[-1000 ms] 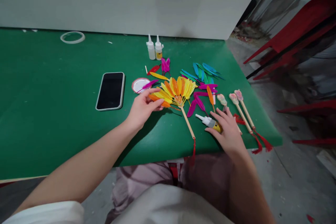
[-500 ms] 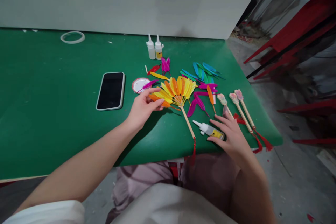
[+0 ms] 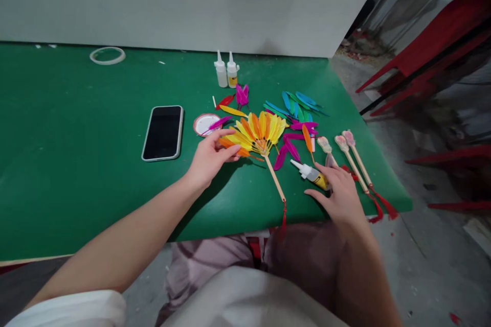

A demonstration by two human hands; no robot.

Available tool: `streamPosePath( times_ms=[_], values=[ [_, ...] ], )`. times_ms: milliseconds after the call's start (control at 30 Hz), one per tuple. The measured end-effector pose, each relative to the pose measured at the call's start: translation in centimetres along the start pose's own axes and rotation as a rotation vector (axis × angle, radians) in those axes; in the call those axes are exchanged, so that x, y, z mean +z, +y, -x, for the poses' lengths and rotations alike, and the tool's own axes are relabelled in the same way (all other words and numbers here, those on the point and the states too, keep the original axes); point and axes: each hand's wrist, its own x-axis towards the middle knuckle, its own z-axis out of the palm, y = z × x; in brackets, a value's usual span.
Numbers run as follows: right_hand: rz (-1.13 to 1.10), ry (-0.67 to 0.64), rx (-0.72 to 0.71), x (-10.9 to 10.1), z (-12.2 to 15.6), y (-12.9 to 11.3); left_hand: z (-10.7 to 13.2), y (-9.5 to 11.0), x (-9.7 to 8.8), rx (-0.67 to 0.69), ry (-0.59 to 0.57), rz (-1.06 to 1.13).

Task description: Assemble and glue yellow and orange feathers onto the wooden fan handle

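My left hand (image 3: 210,157) pinches an orange feather (image 3: 244,153) at the left edge of a fan, its dark quill pointing right. Yellow and orange feathers (image 3: 261,125) spread from the fan's head, and its wooden handle (image 3: 274,178) slants down to a red tassel (image 3: 284,214). My right hand (image 3: 339,191) is at the base of a glue bottle (image 3: 315,176) lying on its side, nozzle to the upper left. Its thumb stands apart from the fingers, which partly cover the bottle's base. Just above lies a loose orange feather (image 3: 307,139).
Magenta feathers (image 3: 293,148) and blue-green feathers (image 3: 297,104) lie right of the fan. Two glue bottles (image 3: 226,72) stand behind it. A phone (image 3: 163,133), a round white lid (image 3: 203,124) and a tape ring (image 3: 107,55) lie left. Tasselled sticks (image 3: 355,161) lie near the right edge.
The glue bottle has shifted slightly right and away from me, and my right fingers now cover more of its base. My left hand keeps its place at the fan.
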Motion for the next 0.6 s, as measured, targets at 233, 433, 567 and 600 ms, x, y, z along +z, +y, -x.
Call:
streamPosePath(
  times_ms=[233,433,567,600],
  values=[
    [-0.072,0.165,-0.038,-1.4,-0.3,-2.1,-0.2,-0.3,-0.1,-0.028,-0.018,0.0],
    [-0.15,-0.004,-0.043,-0.6,-3.0,-7.9,-0.4,-0.3,-0.2,-0.066,0.001,-0.027],
    [-0.088,-0.131,-0.092,1.6,-4.7,-9.6,-0.6,-0.5,-0.1,-0.083,0.039,-0.027],
    [-0.073,-0.125,-0.096,2.1,-4.9,-9.6,-0.7,-0.6,0.0,-0.093,0.043,-0.015]
  ],
)
